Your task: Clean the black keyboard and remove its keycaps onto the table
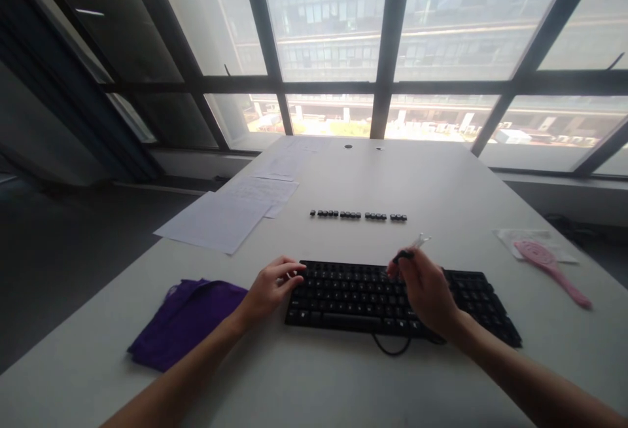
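Tall dark-framed windows stand behind a white table (pixel 343 382), with a bright building beyond the glass and a dark curtain (pixel 73 81) at the far left. A black keyboard (pixel 343 321) lies on the near middle of the table, its cable (pixel 392 353) looping out below the front edge. The left hand (pixel 269 290) is loosely curled, not clenched, its thumb and fingertips touching the keyboard's left end. The right hand (pixel 429 287), over the right-hand part of the keys, grips a pale pronged tool (pixel 420 240); a small black piece (pixel 403 254) shows at its fingers, too blurred to tell whether it is part of the tool. Beyond the keyboard, small black keycaps (pixel 350 214) stand in a spaced row. Purple cloth (pixel 186 323) and paper sheets (pixel 220 218) lie to the left, a pink hairbrush (pixel 552 267) to the right, partly over a clear wrapper (pixel 505 238).
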`<state>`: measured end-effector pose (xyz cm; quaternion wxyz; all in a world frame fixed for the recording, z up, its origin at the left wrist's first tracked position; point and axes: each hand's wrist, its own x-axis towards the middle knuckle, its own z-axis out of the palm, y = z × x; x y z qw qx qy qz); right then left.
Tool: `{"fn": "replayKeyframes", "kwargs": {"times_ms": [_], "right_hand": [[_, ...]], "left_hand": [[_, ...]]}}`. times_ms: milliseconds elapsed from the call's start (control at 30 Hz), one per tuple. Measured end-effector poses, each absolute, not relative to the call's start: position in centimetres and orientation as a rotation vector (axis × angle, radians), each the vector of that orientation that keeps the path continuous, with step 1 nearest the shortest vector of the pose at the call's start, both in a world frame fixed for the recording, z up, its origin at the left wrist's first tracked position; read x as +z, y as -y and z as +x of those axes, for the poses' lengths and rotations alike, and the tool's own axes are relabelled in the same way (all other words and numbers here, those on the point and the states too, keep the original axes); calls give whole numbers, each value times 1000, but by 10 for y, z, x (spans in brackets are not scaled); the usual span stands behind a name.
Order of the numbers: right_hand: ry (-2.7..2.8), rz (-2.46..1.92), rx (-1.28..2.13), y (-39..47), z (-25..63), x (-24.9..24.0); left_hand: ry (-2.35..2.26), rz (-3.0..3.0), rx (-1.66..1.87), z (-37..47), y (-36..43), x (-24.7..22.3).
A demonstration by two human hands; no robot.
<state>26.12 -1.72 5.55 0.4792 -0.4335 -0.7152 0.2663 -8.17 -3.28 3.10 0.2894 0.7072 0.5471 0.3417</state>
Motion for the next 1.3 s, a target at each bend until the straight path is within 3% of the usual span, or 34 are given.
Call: {"fn": "replayKeyframes", "kwargs": {"times_ms": [267,500,1300], "right_hand": [[1517,-1070,1028,20,177,41],[1557,-988,1132,-6,109,44],[2080,-891,807,-3,90,22]], "left_hand": [[-1432,1858,951,-83,27,22],[-1470,1834,1002,-83,25,18],[-1481,1789,1057,-80,36,17]]}}
